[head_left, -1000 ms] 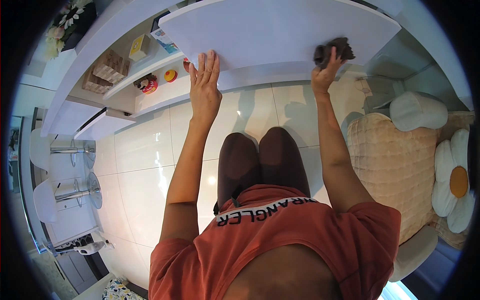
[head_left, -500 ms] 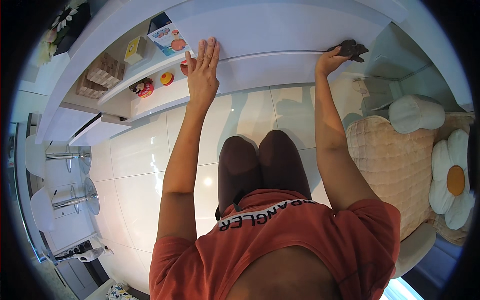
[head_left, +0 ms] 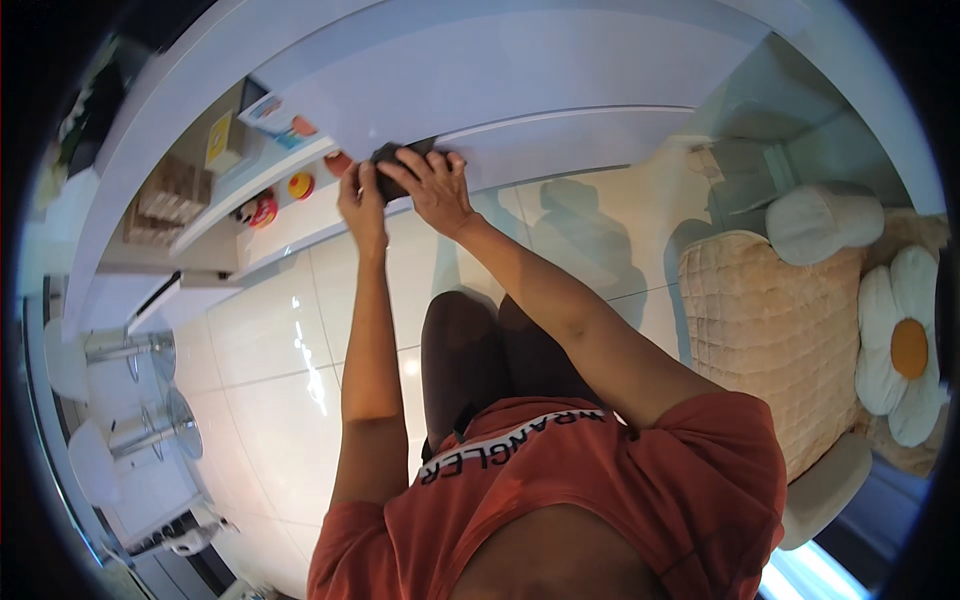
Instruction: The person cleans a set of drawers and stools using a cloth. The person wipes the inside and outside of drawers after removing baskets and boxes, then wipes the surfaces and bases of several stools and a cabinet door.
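A crumpled dark grey cloth [head_left: 388, 156] is bunched against the left end of the white drawer fronts, beside the open shelves. My right hand [head_left: 438, 196] reaches across to it, fingers bent over the cloth and closed on it. From the left, my left hand [head_left: 364, 212] meets the same cloth, its fingers bent and closed at the cloth's edge. The upper white drawer front [head_left: 560, 65] and the lower white drawer front [head_left: 560, 142] stretch away to the right of both hands.
Left of my hands, open shelves hold a yellow box [head_left: 224, 143], stacked wooden blocks [head_left: 178, 192], a red-and-yellow toy [head_left: 300, 186] and a red figurine [head_left: 262, 209]. A quilted beige cover [head_left: 770, 340] with a flower-shaped cushion [head_left: 905, 350] lies at right. White stools [head_left: 95, 460] stand far left.
My right hand has carried the cloth leftward along the drawer fronts to my left hand. My left hand has come off the panel, moved slightly down-left and bent its fingers at the cloth.
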### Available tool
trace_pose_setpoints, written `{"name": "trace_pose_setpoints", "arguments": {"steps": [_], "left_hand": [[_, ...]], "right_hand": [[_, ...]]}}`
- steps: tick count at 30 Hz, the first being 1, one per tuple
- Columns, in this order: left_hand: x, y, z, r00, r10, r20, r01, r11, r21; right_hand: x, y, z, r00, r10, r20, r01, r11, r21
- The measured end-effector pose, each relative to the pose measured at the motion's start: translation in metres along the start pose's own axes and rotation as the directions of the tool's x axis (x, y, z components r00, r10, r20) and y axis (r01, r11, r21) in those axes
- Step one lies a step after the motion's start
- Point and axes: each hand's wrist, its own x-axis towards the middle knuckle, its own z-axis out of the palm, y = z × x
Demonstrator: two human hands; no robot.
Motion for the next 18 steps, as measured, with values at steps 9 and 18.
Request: {"name": "trace_pose_setpoints", "arguments": {"steps": [9,18], "left_hand": [[0.0,-0.002,0.004,0.998,0.068,-0.02,-0.063,0.983,0.171],[0.002,-0.009,0.019,0.985,0.081,-0.155,-0.044,0.973,0.228]], "right_hand": [[-0.049,0.211,-0.099,0.976,0.075,-0.202,-0.141,0.932,-0.333],[-0.062,0.251,-0.049,0.113,0.685,-0.72,-0.725,0.552,0.411]]}}
